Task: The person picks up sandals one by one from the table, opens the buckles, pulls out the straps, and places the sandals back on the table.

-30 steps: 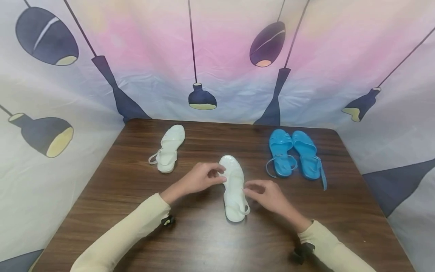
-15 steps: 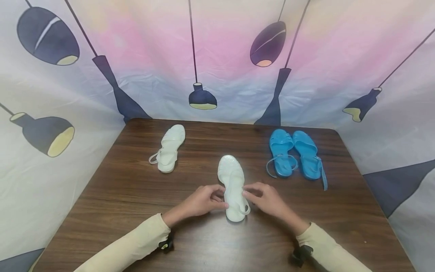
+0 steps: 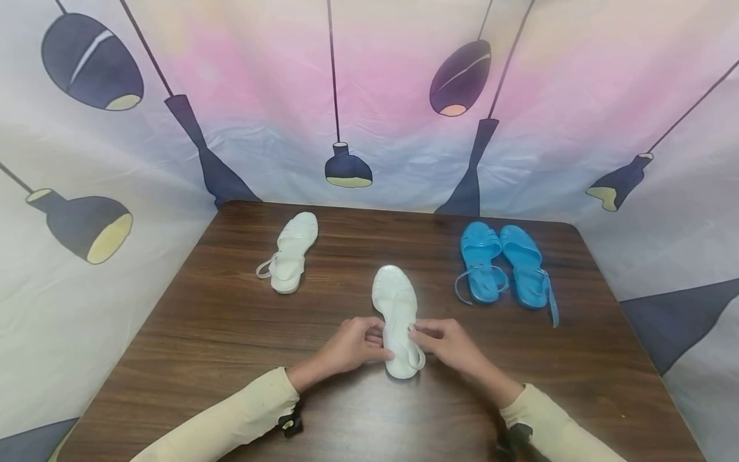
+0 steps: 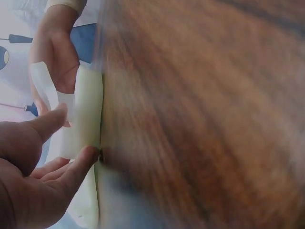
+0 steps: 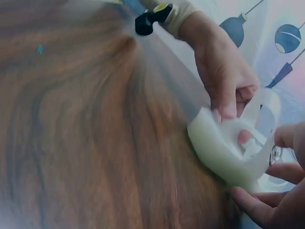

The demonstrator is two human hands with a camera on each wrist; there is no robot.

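A white sandal [image 3: 398, 295] lies in the middle of the wooden table, sole down, toe pointing away from me. At its left side near the heel, my left hand [image 3: 349, 345] grips the edge with thumb and fingers. My right hand [image 3: 456, 346] holds the opposite side, fingertips by the strap's fastening. In the right wrist view a small metal buckle [image 5: 275, 155] shows among the right fingers, and the ankle strap [image 5: 268, 114] loops up over the heel. The left wrist view shows the left thumb at the strap and a finger against the side of the sole [image 4: 88, 109].
A second white sandal [image 3: 293, 250] lies at the back left of the table [image 3: 202, 321]. Two blue sandals [image 3: 484, 263] lie side by side at the back right, straps loose. A patterned cloth [image 3: 277, 147] hangs behind the table.
My left hand has moved from the sandal's toe side down toward its heel and now grips there. My right hand has closed in on the side by the buckle. The sandal stays in place.
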